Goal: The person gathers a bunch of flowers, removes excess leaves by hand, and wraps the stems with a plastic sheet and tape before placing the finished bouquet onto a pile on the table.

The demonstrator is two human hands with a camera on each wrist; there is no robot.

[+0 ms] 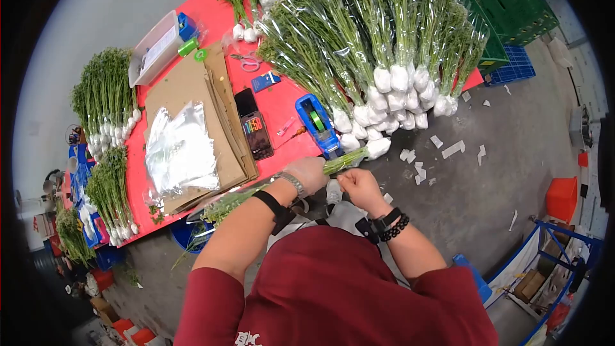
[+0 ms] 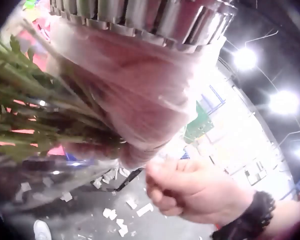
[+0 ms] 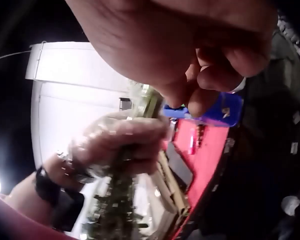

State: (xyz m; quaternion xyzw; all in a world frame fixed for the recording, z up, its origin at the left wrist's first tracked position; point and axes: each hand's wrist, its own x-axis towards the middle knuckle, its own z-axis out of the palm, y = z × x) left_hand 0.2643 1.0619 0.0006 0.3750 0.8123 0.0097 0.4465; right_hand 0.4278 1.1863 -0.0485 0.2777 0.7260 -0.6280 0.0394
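Note:
A plastic-sleeved bunch of green stems lies across the front of the body, its white wrapped end pointing right. My left hand, in a thin clear glove, grips the stems below that end; in the right wrist view, the gloved fingers curl round them. Just beside the stems is my right hand, bare, its fingers curled. The left wrist view shows the right thumb against the index finger of that hand, with nothing visible between them. A blue tape dispenser stands at the table edge.
The red table holds a large pile of sleeved bunches, cardboard with clear sleeves, a phone, scissors and a white bin. More bunches line the left side. Paper scraps litter the floor; green crates stand back right.

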